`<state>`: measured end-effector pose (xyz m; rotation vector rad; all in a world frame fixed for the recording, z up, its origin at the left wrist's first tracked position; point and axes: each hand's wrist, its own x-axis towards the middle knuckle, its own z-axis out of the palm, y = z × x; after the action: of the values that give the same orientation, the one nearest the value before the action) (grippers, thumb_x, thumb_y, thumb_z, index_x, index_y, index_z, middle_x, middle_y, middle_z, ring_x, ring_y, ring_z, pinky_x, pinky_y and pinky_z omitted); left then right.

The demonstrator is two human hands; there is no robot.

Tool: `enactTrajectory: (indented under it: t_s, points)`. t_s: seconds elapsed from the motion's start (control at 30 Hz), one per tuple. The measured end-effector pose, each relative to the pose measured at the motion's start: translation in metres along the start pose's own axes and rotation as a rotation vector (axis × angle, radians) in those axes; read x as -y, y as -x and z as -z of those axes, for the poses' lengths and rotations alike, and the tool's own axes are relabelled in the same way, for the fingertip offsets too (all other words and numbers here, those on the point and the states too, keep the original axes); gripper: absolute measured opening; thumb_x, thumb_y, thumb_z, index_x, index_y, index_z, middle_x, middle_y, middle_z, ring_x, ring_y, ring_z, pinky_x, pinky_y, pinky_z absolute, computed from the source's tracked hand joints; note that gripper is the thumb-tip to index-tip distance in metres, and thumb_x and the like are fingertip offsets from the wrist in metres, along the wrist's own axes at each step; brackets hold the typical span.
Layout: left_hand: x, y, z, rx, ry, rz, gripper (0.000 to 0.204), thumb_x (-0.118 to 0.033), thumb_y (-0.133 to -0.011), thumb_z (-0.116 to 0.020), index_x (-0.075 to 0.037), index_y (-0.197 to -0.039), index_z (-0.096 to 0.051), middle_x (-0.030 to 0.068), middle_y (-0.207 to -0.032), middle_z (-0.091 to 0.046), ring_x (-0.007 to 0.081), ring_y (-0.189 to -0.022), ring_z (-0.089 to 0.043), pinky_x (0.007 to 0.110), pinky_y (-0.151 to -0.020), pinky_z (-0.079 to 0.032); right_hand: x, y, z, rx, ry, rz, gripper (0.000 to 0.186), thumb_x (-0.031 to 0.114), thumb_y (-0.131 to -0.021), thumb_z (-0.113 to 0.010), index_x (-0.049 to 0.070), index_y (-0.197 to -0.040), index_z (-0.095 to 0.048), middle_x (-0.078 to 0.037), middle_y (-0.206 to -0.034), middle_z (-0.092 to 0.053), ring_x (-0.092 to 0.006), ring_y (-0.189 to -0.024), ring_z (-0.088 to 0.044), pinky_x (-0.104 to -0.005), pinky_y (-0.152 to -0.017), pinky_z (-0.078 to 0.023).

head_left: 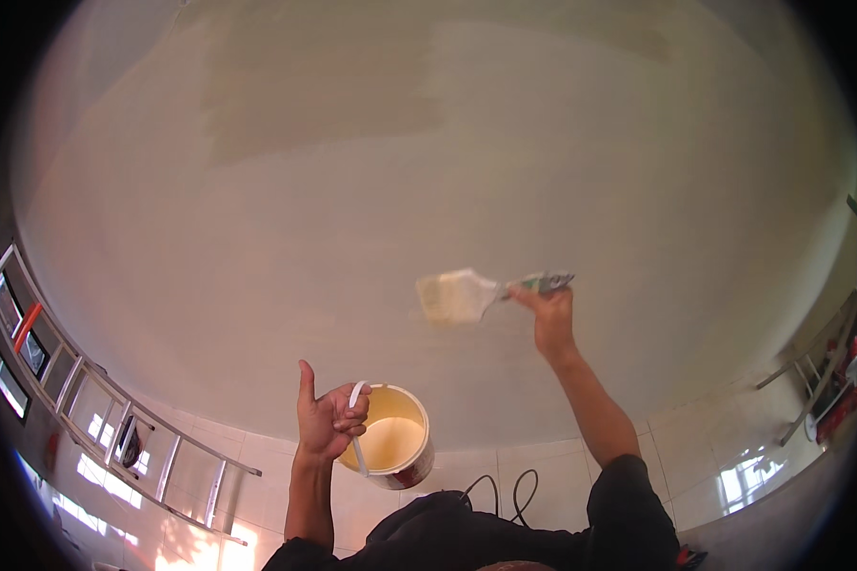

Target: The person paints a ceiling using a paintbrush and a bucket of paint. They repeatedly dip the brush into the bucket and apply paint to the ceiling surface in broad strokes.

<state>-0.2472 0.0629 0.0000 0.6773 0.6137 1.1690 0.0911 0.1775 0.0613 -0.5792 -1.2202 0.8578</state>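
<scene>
My right hand (553,322) is closed round the handle of a wide paintbrush (459,296), held level in front of the wall. Pale cream paint coats its bristles, which point left; whether they touch the wall I cannot tell. Lower down on the left, my left hand (331,419) has its fingers curled round the white handle of a paint bucket (422,463), thumb sticking up. Yellowish cream paint (392,440) shows inside the bucket. Ahead stretches a broad wall (333,238) in a pale tone, with darker beige patches in its upper part.
An aluminium ladder (169,468) lies or leans along the left side, an orange-red piece (29,326) near its upper end. Glossy floor tiles (719,447) run below the wall. Wooden pieces and red items (840,411) are at the far right. A dark cable loop (522,495) shows by my body.
</scene>
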Motion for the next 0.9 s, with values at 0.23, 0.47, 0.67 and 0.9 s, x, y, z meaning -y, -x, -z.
enactTrajectory:
  t_s: [0.23,0.47,0.67,0.9]
  points:
    - [0.006,0.003,-0.009,-0.149,-0.097,-0.071,0.105,-0.095,-0.083,-0.023,0.001,-0.101,-0.061,-0.0042,-0.061,-0.038,0.0030,-0.045,-0.022,0.020,-0.044,-0.019,0.111,-0.234,-0.002,-0.152,-0.089,0.613,0.007,0.008,-0.084,-0.077,0.002,-0.082,-0.077,-0.003,-0.082,-0.074,-0.0111,-0.077,-0.066,-0.0278,-0.082,-0.050]
    - [0.013,0.004,-0.031,-0.293,-0.046,-0.178,0.099,-0.095,-0.082,-0.031,-0.001,-0.092,-0.060,-0.0025,-0.059,-0.043,0.0032,-0.042,-0.024,0.018,-0.040,-0.018,0.159,-0.358,0.073,-0.460,0.252,0.795,0.019,0.022,-0.079,-0.083,0.003,-0.076,-0.079,-0.003,-0.068,-0.072,-0.0134,-0.063,-0.065,-0.0315,-0.068,-0.052]
    - [0.020,0.010,-0.036,-0.369,0.035,-0.232,0.095,-0.094,-0.081,-0.037,-0.001,-0.087,-0.059,0.0005,-0.063,-0.052,0.0026,-0.041,-0.029,0.017,-0.039,-0.019,0.207,-0.365,0.221,-0.970,0.842,0.735,0.032,0.038,-0.075,-0.080,0.007,-0.071,-0.078,-0.009,-0.070,-0.075,-0.0244,-0.067,-0.074,-0.0379,-0.068,-0.054]
    - [0.023,0.002,-0.019,-0.286,0.072,-0.158,0.097,-0.095,-0.080,-0.037,-0.001,-0.088,-0.059,0.0003,-0.062,-0.049,0.0025,-0.041,-0.027,0.017,-0.040,-0.018,0.215,-0.348,0.193,-1.213,1.316,0.831,0.032,0.039,-0.082,-0.073,0.009,-0.071,-0.076,-0.017,-0.069,-0.072,-0.0357,-0.067,-0.072,-0.0467,-0.063,-0.054]
